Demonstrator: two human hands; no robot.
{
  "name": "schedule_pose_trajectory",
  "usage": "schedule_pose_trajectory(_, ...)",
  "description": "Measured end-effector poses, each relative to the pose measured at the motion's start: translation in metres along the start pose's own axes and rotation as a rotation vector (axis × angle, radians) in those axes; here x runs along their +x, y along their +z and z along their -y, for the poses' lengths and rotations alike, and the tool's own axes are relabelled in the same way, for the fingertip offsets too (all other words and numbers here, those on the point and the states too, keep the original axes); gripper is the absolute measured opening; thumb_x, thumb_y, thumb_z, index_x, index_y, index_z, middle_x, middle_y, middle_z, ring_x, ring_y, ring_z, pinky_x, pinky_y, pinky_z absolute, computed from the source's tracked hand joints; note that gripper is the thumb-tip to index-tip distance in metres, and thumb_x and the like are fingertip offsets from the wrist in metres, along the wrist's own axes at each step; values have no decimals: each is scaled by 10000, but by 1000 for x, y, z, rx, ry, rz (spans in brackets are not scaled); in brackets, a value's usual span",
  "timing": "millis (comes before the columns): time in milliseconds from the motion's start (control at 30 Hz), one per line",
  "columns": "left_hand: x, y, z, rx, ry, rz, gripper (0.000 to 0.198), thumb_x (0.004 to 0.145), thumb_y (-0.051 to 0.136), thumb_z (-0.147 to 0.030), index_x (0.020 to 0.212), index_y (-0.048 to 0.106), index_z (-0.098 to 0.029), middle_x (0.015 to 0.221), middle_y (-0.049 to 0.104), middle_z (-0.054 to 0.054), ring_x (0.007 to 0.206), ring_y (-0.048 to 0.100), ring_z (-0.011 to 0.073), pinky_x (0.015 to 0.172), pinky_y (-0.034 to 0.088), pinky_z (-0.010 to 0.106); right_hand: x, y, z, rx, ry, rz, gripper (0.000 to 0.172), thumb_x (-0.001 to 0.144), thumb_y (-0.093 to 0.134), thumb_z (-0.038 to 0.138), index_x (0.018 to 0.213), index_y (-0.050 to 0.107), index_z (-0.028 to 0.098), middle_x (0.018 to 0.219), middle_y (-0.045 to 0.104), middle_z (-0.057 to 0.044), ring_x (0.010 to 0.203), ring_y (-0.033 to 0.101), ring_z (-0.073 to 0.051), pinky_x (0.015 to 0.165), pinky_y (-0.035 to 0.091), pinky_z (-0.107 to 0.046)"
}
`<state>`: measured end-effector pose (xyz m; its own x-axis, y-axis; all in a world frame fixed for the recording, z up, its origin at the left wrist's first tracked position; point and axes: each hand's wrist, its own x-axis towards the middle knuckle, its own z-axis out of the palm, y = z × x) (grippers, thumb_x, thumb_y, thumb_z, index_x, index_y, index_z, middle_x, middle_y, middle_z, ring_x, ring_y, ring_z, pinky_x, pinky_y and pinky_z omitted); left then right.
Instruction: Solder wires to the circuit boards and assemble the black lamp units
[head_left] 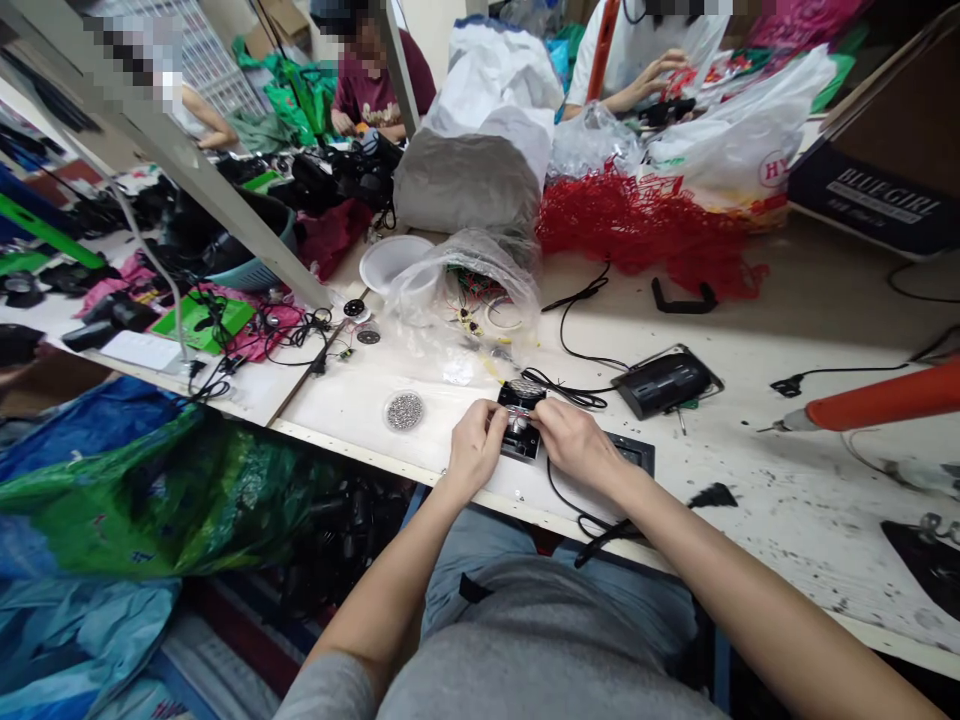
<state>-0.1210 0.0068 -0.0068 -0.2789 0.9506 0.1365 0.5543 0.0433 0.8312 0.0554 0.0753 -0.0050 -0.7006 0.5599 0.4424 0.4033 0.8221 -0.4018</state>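
Observation:
My left hand (477, 447) is at the near edge of the workbench, thumb and fingers pinched at the left side of a small open black housing (519, 443). On the other side of it my right hand (574, 440) is also closed, its fingertips meeting over the housing. A small silvery and reddish part shows between the fingertips, too small to name. Behind the housing is a round perforated metal piece (525, 390). To the left stands a round dish of small metal pieces (404, 410). A black frame-like part (634, 455) lies partly behind my right forearm.
A black device with a cord (666, 381) lies to the right, near an orange power screwdriver (877, 398). Behind are a clear plastic bag of wired parts (472, 300), a white bowl (394, 262) and red netting (637, 220). Other people sit across the bench.

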Motion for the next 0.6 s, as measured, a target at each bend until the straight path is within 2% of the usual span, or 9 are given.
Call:
schedule_pose_trajectory(100, 7, 0, -8, -104, -121, -1, 321, 952, 549, -495, 794, 556, -217, 710, 644, -20, 680, 586, 155, 685, 441, 277, 1, 0, 1, -12, -3, 1, 224, 955, 392, 52, 833, 494, 211, 763, 521, -38, 679, 468, -184, 624, 365, -276)
schedule_pose_trajectory(200, 10, 4, -9, -168, -169, -15, 328, 902, 609, -502, 760, 542, -215, 667, 628, -36, 626, 544, 137, 651, 412, 263, 1, 0, 1, -8, -7, 14, 236, 949, 391, 49, 816, 502, 211, 762, 525, -38, 679, 465, -181, 627, 360, -273)
schedule_pose_trajectory(467, 11, 4, -6, -183, -177, 21, 351, 891, 598, -504, 709, 516, -215, 649, 583, -40, 632, 520, 134, 638, 397, 259, 3, 1, -1, 46, 15, 32, 265, 929, 396, 58, 768, 545, 208, 714, 542, -43, 671, 497, -191, 608, 377, -294)
schedule_pose_trajectory(533, 11, 3, -6, -161, -160, 10, 355, 898, 599, -511, 716, 527, -215, 655, 579, -36, 636, 527, 136, 645, 410, 262, 3, -4, 0, 52, 13, 32, 247, 950, 415, 90, 824, 597, 201, 747, 586, -52, 691, 539, -199, 619, 417, -304)
schedule_pose_trajectory(600, 12, 2, -5, -101, -120, -22, 355, 909, 600, -502, 712, 540, -213, 682, 581, -25, 665, 549, 143, 676, 440, 270, 1, -15, 0, 72, 22, 16, 201, 976, 459, 149, 976, 653, 201, 886, 659, -75, 802, 615, -214, 704, 488, -323)
